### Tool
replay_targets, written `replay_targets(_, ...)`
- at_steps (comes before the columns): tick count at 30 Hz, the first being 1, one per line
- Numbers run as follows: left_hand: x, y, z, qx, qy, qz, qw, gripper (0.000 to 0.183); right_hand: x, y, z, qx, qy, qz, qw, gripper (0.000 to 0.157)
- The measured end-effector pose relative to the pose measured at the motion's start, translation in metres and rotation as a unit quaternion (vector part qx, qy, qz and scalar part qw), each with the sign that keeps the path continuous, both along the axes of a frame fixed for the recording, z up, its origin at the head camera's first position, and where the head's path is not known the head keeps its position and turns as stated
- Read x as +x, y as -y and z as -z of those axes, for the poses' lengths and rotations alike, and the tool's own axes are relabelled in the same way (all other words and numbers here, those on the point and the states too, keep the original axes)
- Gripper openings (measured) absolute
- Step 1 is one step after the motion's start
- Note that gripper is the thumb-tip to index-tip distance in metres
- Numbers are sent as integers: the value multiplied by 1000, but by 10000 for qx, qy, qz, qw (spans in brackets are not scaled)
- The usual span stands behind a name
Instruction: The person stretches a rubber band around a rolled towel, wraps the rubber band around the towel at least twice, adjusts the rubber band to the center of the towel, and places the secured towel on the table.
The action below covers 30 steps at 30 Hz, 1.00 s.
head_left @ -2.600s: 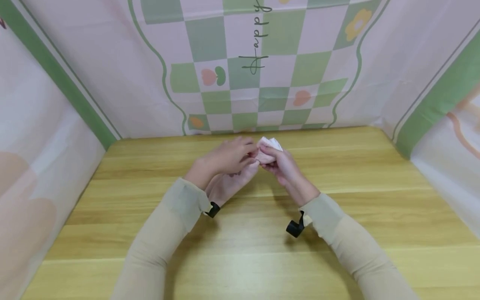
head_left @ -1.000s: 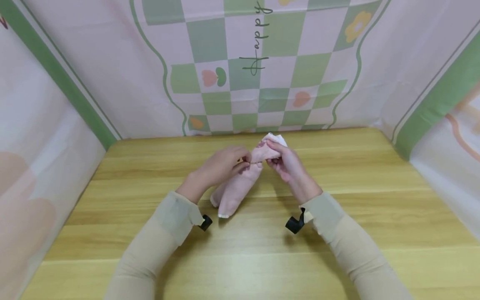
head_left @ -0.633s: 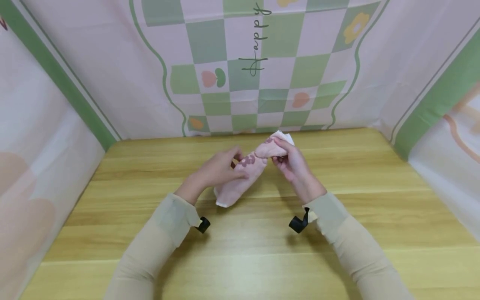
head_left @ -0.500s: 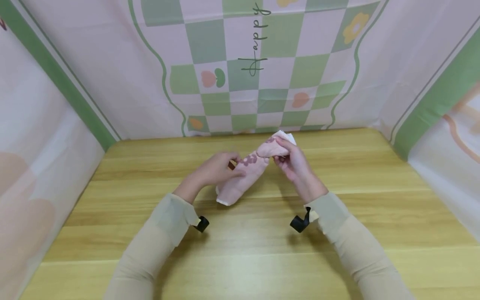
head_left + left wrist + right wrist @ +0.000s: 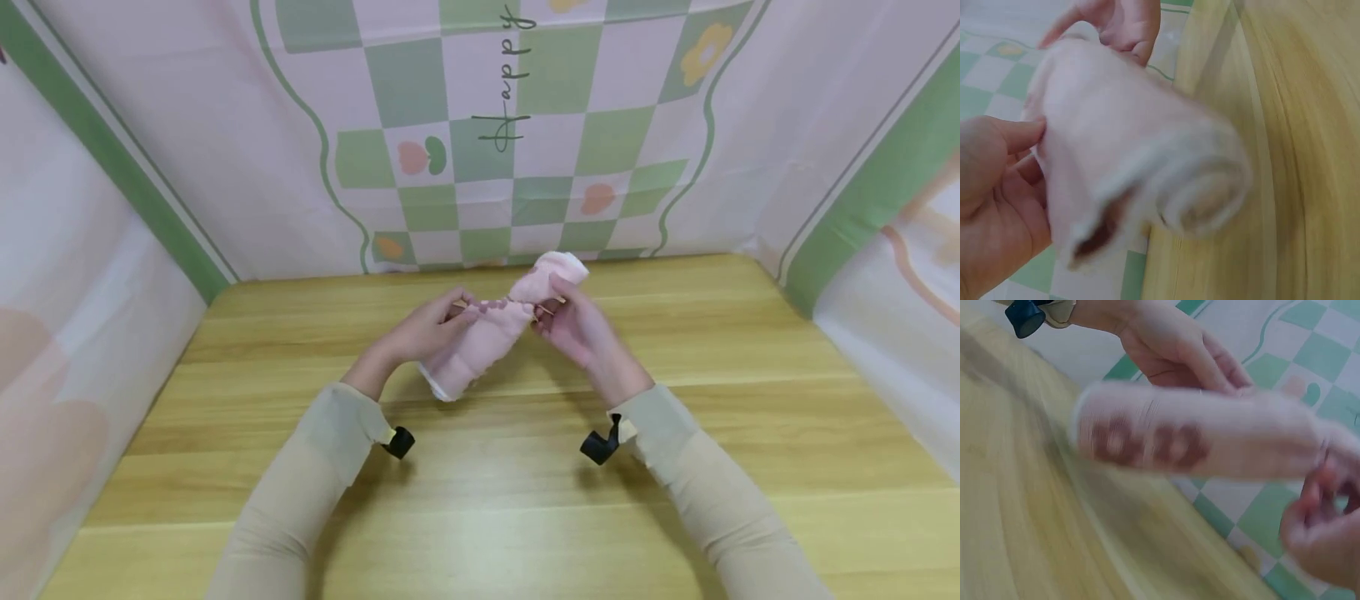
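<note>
In the head view, a pale pink cloth roll with white ends and mauve flower print [image 5: 483, 346] slants between both hands, over a yellowish wood-grain table [image 5: 480, 500]. The left hand [image 5: 427, 329] pinches its upper edge; the right hand [image 5: 588, 335] grips its narrowed middle, fingers curled. Half a second ago, the left fingers were spread wider and the flowers showed more fully. The left wrist view shows the left thumb pressing the cloth's side. In the right wrist view, the right fingers, blurred, curl at the narrowing.
</note>
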State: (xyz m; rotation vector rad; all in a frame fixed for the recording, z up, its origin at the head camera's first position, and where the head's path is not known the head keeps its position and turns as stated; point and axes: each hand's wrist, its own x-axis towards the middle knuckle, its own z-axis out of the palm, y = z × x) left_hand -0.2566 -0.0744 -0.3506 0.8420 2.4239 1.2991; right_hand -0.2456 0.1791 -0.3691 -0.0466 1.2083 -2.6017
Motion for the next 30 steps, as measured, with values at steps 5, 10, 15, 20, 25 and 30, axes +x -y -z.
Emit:
replay_targets(5, 0, 1, -3, 312, 201, -49, 9993, 16, 1, 3, 6, -465, -379, -548, 9967, 29)
replay_targets(10, 0, 0, 0, 414, 349, 0, 9985, 13, 0, 4, 10, -310, -674, -685, 9949, 7)
replay_targets(15, 0, -5, 6, 92, -25, -183, 9998, 26, 2, 4, 16, 323, -882, -708, 9931, 9)
replay_targets(20, 4, -11, 4, -78, -924, -690, 9933, 26, 3, 5, 18, 562, -842, -662, 9927, 3)
replay_targets(25, 10, -17, -2, -240, -1668, -949, 9811, 20, 2, 7, 18, 452, -888, -565, 9934, 7)
replay_targets(30, 14, -21, -5, -345, -1630, -655, 9838, 30, 1, 8, 18, 381, -934, -589, 9931, 11)
